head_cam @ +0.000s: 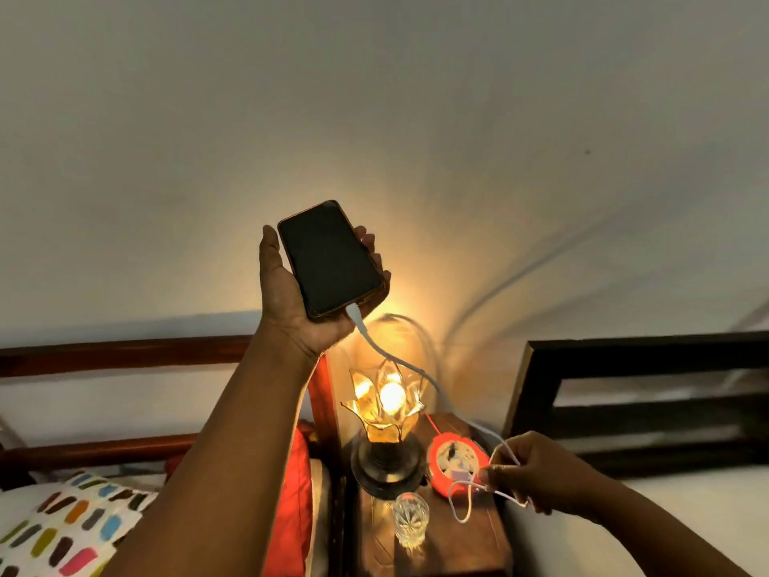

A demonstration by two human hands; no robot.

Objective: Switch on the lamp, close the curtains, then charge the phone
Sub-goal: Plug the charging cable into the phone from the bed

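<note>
Both hands grip: our left hand (291, 293) clasps the phone (331, 260) upright, port down; right hand (537, 476) pinches its cable (399, 362).

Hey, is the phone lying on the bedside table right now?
No, the phone is held up in the left hand, well above the bedside table.

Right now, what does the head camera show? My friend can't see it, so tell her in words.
A left hand holds up a dark phone with a white cable plugged in, while the right hand pinches the cable's slack. Below, a lit lamp, a red socket box and a glass sit on a wooden table.
</note>
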